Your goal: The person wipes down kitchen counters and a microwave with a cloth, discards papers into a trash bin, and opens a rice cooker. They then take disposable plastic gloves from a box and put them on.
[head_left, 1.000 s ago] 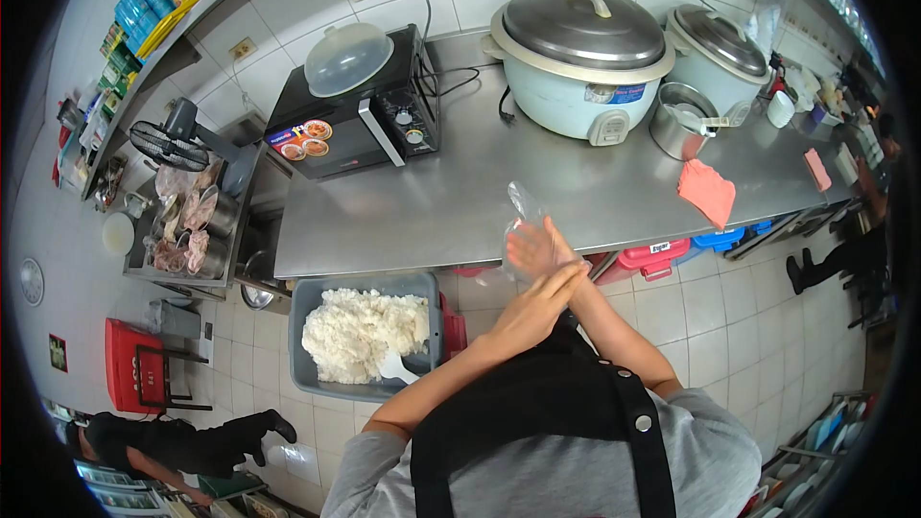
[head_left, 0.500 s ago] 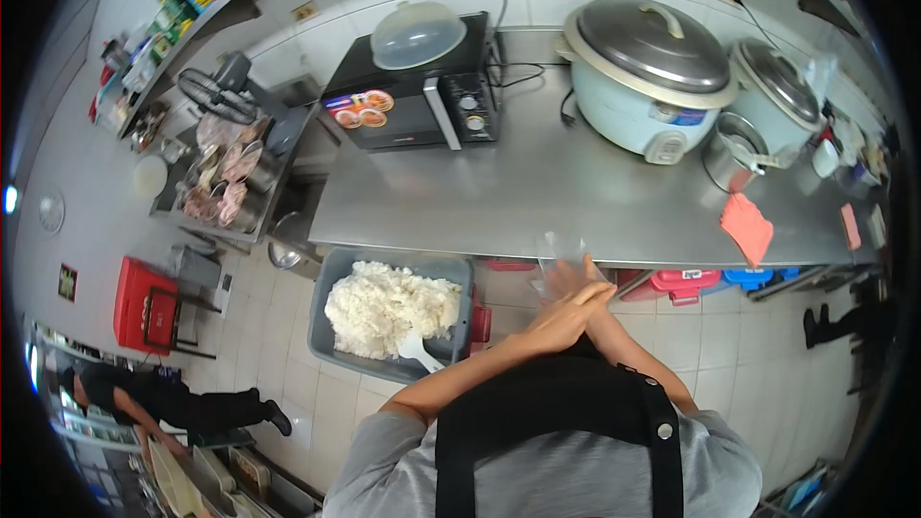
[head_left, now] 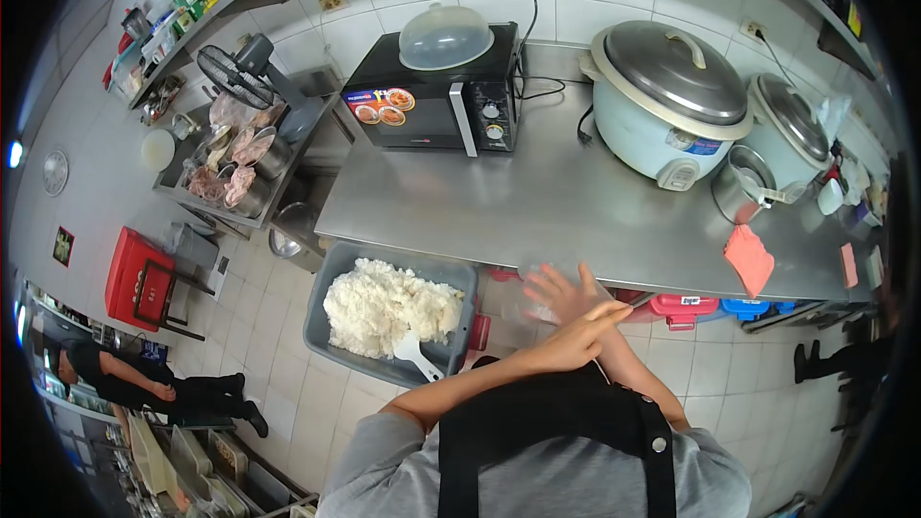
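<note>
A clear plastic glove (head_left: 537,313) covers my right hand (head_left: 568,297), whose fingers are spread and slightly blurred, holding nothing. My left hand (head_left: 576,340) lies across the right wrist, its fingers closed at the glove's cuff; the exact grip is partly hidden. Both hands are just in front of the steel counter's edge. To their left, a grey tub (head_left: 317,326) contains a heap of cooked white rice (head_left: 384,307), with a white rice paddle (head_left: 414,357) resting in it.
On the steel counter (head_left: 432,197) stand a black microwave (head_left: 408,101) with a plastic dome cover (head_left: 446,36), two rice cookers (head_left: 662,105), a metal pot (head_left: 737,187) and a pink cloth (head_left: 748,259). Lidded bins (head_left: 681,307) sit below. Another person (head_left: 144,384) stands far left.
My right hand's fingers have spread apart inside the glove, while my left hand stays at the wrist. The camera view has shifted slightly. The person at far left has straightened up.
</note>
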Available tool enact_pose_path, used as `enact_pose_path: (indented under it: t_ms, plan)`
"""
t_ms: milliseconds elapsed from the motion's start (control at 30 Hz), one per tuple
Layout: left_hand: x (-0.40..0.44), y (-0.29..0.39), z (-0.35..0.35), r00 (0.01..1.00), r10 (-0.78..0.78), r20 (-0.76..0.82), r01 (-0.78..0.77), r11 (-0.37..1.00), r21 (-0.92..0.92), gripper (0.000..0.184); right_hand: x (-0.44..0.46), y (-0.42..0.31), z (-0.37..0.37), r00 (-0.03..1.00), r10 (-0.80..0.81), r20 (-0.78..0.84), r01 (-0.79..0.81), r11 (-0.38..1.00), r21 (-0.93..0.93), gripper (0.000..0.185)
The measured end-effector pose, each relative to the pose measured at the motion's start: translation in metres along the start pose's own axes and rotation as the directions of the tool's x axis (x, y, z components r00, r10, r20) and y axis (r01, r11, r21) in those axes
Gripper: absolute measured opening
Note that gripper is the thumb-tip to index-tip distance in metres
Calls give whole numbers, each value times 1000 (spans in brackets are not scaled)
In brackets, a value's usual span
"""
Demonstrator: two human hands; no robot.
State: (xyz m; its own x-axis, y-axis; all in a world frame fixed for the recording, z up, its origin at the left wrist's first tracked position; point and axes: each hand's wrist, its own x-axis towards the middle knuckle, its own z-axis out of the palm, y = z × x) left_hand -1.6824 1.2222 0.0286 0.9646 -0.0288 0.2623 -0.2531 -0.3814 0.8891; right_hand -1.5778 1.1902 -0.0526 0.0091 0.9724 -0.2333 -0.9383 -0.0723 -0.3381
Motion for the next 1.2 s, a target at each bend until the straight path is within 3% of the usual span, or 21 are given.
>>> enact_pose_path:
  t_ms: [67, 167, 233, 367, 433, 500, 533, 567, 600, 633, 700, 733, 800, 900, 933, 967, 1000, 1033, 1100, 1167, 1200]
  plan:
    - [-1, 3, 1, 1000, -4, 17, 5, 999, -47, 74, 13, -2, 5, 990, -94, 109, 86, 993, 82, 73]
    - [1, 2, -3, 997, 41, -64, -36, 996, 77, 72, 23, -20, 9, 989, -104, -106, 103, 995, -13, 74]
    - [2, 2, -4, 995, 75, -72, -64, 987, 148, 70, 26, -34, 13, 987, -56, 149, 32, 987, 158, 76]
    - [-7, 9, -16, 988, 132, -82, -124, 987, 98, 59, 6, -56, 46, 951, -178, 253, 130, 972, 197, 77]
    - [-10, 10, -51, 863, 282, -418, -5, 834, 552, 49, -8, -67, 61, 947, -220, 235, 189, 971, 148, 79]
    - [2, -3, -85, 507, 118, -854, 151, 963, 223, 42, -17, -70, 76, 950, -216, 226, 190, 973, 134, 81]
    - [7, -11, -98, 507, 117, -854, 154, 962, 223, 42, -18, -70, 80, 952, -200, 231, 173, 976, 131, 80]
    - [12, -20, -109, 475, -301, -827, 173, 953, -247, 41, -17, -69, 83, 954, -183, 238, 157, 980, 125, 79]
    - [12, -28, -117, 440, -657, -612, 171, 730, -661, 40, -16, -66, 85, 953, -183, 241, 156, 980, 124, 79]
    - [7, -35, -124, 442, -654, -614, 169, 733, -659, 40, -16, -63, 87, 954, -172, 247, 150, 983, 103, 80]
    - [1, -47, -139, 774, -621, -128, 263, 498, -826, 49, -16, -66, 87, 952, -170, 254, 155, 985, 80, 81]
    - [0, -51, -144, 776, -619, -121, 268, 498, -825, 49, -18, -69, 85, 953, -147, 264, 137, 989, 56, 81]
    - [-4, -59, -147, 725, -573, -381, 285, 754, -591, 47, -23, -67, 81, 956, -126, 265, 120, 992, 41, 82]
    - [1, -53, -139, 618, -500, -606, 153, 833, -532, 39, -30, -69, 82, 951, -144, 273, 148, 989, 6, 85]
    - [6, -48, -133, 484, -368, -794, 192, 930, -314, 38, -32, -71, 83, 958, -198, 207, 197, 980, 26, 84]
    - [8, -43, -126, 486, -367, -794, 191, 930, -313, 38, -34, -73, 83, 958, -250, 140, 246, 968, 44, 83]
    - [9, -39, -118, 467, 2, -884, 281, 948, 151, 43, -35, -74, 79, 957, -254, 142, 250, 967, 44, 83]
    - [10, -32, -108, 483, 373, -792, 361, 740, 568, 47, -33, -74, 71, 957, -270, 106, 268, 963, 31, 82]
    - [15, 9, -57, 797, 21, -604, 147, 963, 227, 39, -24, -71, 53, 956, -284, 67, 284, 959, 17, 81]
    - [30, 26, -19, 883, 264, -389, -1, 828, 560, 33, -12, -64, 37, 949, -301, 92, 300, 954, 23, 80]
    - [30, 18, -8, 880, 262, -396, 4, 830, 558, 33, -9, -62, 33, 952, -294, 91, 293, 956, 19, 80]
